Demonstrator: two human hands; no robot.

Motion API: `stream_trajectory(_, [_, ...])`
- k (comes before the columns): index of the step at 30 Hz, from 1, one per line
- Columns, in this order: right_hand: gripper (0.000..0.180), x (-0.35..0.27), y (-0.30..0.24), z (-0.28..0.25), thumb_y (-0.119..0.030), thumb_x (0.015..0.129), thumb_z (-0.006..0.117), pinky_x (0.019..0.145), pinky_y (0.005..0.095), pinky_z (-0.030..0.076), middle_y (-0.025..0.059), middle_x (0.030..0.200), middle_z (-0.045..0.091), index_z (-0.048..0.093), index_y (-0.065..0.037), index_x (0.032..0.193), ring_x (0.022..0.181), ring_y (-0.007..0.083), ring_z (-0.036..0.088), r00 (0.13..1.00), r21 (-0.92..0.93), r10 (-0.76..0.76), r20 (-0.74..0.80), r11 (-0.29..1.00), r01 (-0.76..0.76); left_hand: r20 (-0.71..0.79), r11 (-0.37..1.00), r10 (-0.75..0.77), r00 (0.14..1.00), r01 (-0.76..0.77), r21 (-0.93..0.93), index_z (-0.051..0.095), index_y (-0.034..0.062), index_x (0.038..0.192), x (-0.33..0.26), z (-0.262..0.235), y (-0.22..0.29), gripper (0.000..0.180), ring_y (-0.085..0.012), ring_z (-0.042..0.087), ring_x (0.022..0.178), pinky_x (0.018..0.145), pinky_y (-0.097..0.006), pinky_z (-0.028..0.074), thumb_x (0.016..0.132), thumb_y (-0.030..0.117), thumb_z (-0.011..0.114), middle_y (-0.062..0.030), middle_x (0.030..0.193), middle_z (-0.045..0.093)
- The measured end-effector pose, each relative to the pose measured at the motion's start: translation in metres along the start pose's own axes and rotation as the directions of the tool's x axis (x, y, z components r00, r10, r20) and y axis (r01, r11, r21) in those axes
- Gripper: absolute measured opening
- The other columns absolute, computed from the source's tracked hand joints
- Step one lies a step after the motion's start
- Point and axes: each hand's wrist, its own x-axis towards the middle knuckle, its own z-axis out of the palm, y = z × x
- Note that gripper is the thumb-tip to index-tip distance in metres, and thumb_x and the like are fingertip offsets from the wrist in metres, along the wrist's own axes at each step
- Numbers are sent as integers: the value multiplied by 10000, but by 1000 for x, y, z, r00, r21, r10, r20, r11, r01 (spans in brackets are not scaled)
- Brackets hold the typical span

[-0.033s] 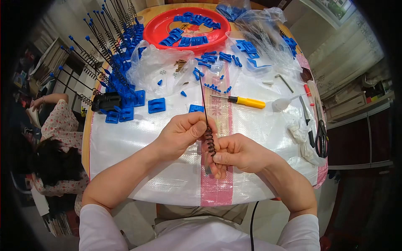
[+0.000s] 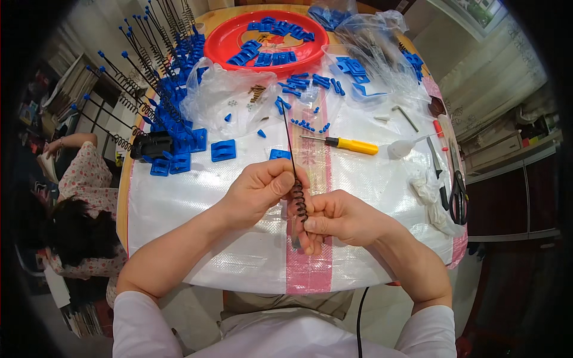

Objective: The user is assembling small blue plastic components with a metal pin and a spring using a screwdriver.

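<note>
A thin black rod [image 2: 289,136] stands tilted up from my hands, with a black coil spring [image 2: 299,197] at its lower part. My left hand [image 2: 271,182] is closed on the rod just above the spring, thumb against fingers. Lower down, my right hand [image 2: 337,218] pinches the spring's bottom end between thumb and fingers. Beyond my hands lie a blue plate [image 2: 280,154], partly hidden by the left hand, and a blue square base [image 2: 224,150]. Small blue clip pieces [image 2: 282,105] lie behind the rod's tip.
Assembled blue bases with black springs and rods [image 2: 173,101] crowd the left. A red tray [image 2: 218,51] holds blue parts at the back. To the right are a yellow screwdriver [image 2: 355,147], a hex key [image 2: 406,119] and scissors [image 2: 458,197]. Another person [image 2: 89,179] is at far left.
The rod's upper tip has shifted slightly to the left. Both hands keep the same grip.
</note>
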Motion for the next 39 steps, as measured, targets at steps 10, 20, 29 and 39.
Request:
stream_trajectory(10, [251, 1, 6, -5, -129, 1058, 489, 837, 306, 580, 160, 1047, 707, 579, 49, 1209, 935, 187, 704, 1000, 29, 1, 19, 1000, -2, -57, 999, -6, 998, 3, -52, 577, -14, 1159, 2, 1, 0, 342, -176, 665, 839, 748, -301, 525, 1063, 306, 501, -137, 938, 686])
stream_trajectory(20, [274, 2, 3, -5, -171, 1071, 466, 808, 297, 584, 165, 1004, 708, 583, 52, 1180, 889, 184, 708, 999, 37, 25, 24, 999, -26, -45, 999, 17, 999, -19, -49, 596, -5, 1177, 2, 2, -2, 337, -106, 636, 837, 737, -237, 497, 1071, 297, 491, -78, 951, 686])
stream_trajectory(29, [268, 0, 0, -2, -198, 1066, 489, 690, 266, 540, 103, 870, 703, 621, 33, 1098, 777, 154, 684, 1000, -6, -7, 27, 1000, 7, 14, 998, 10, 1000, -9, -68, 595, 3, 1137, 2, 6, 0, 379, -97, 621, 831, 725, -236, 485, 1069, 356, 474, -66, 948, 675])
stream_trajectory(39, [268, -1, 5, 8, -205, 1058, 514, 561, 243, 448, 38, 702, 611, 617, 23, 961, 600, 98, 553, 998, -27, 52, 42, 998, -51, 73, 993, -121, 990, 121, 1, 639, 10, 1010, -2, 6, 4, 417, -61, 534, 681, 622, -217, 429, 1051, 405, 513, -17, 794, 621])
